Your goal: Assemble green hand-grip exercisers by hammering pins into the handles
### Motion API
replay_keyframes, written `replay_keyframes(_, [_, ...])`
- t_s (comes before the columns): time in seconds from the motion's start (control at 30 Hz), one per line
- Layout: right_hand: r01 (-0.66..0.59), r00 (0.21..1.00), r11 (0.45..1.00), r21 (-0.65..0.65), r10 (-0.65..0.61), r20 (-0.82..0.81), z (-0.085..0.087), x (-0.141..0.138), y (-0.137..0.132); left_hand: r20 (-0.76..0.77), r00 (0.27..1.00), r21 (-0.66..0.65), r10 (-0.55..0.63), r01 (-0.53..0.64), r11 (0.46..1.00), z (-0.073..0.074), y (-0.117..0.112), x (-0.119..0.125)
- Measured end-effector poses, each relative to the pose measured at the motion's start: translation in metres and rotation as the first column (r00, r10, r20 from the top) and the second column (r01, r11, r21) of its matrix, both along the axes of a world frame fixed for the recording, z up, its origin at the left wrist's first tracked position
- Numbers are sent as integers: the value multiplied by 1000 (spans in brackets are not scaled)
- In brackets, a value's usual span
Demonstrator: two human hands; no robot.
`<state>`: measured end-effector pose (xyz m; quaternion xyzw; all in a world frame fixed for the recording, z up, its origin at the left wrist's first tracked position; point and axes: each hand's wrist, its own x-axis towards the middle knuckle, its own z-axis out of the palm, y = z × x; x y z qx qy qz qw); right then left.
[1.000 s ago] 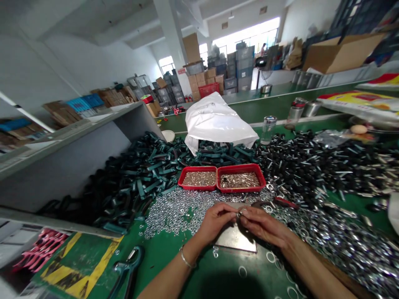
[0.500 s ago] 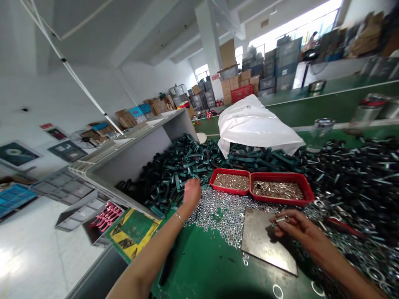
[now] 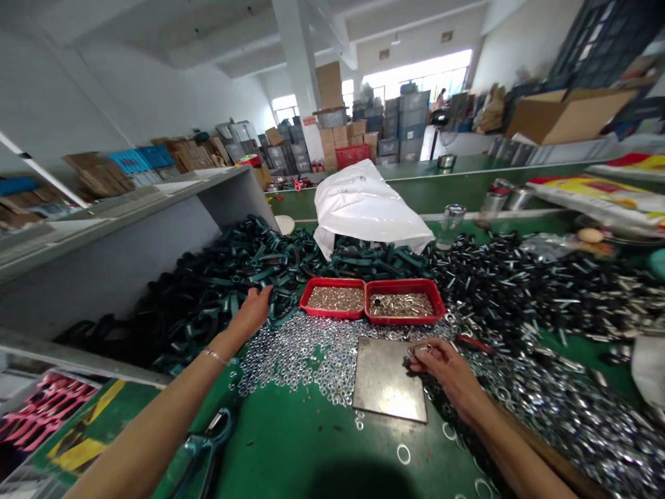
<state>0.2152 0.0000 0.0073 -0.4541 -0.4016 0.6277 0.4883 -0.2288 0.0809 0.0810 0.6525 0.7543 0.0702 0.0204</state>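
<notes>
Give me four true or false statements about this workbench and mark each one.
1. The left hand touches the heap of dark green plastic parts. True.
2. Two red rectangular trays hold green parts. False: they hold small silver metal pieces.
3. The right hand pinches a small silver metal item beside a flat rectangular steel plate. True.
4. The left wrist is bare. False: it wears a thin silver bracelet.

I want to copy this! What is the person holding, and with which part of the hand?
The right hand pinches a small silver metal piece between its fingertips. The left hand seems empty, at the dark green pile.
</notes>
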Motion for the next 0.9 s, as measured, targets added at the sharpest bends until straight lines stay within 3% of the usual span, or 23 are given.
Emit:
replay_keyframes(0.03, [5,1000,1000,2,-5,7,0,1,0,173,985,19,-23,20,1000,0,-9,8])
replay_keyframes(0.07, [8,1000,1000,4,-8,15,1,-1,0,387,921,40,-54,42,998,-1,-21,21])
replay_keyframes(0.13, [9,1000,1000,4,-9,22,4,-7,-1,783,611,51,-117,125,991,-9,-47,62])
replay_keyframes(0.2, [5,1000,1000,3,-5,30,11,-16,-2,946,308,25,-101,241,970,-22,-70,115])
replay_keyframes(0.27, [10,999,1000,5,-10,51,19,-25,-4,991,111,38,-79,327,944,-36,-84,165])
replay_keyframes(0.3, [27,998,1000,12,-28,62,23,-29,-5,997,47,44,-65,358,933,-42,-88,185])
replay_keyframes(0.4, [84,993,996,31,-87,79,34,-34,-10,999,-48,35,-18,387,922,-56,-87,222])
replay_keyframes(0.5, [105,990,992,64,-111,84,39,-38,-14,991,-129,11,38,362,932,-63,-83,235])
replay_keyframes(0.67, [125,988,988,89,-132,84,41,-53,-18,897,-421,-3,135,299,954,-62,-90,246])
replay_keyframes(0.73, [167,982,983,74,-172,72,42,-59,-20,859,-496,-7,123,229,973,-60,-93,248])
replay_keyframes(0.8, [209,974,975,71,-215,77,44,-63,-21,854,-511,-19,101,163,986,-59,-93,249])
replay_keyframes(0.9, [192,973,977,95,-202,111,46,-65,-22,881,-464,-27,94,148,989,-60,-92,249])
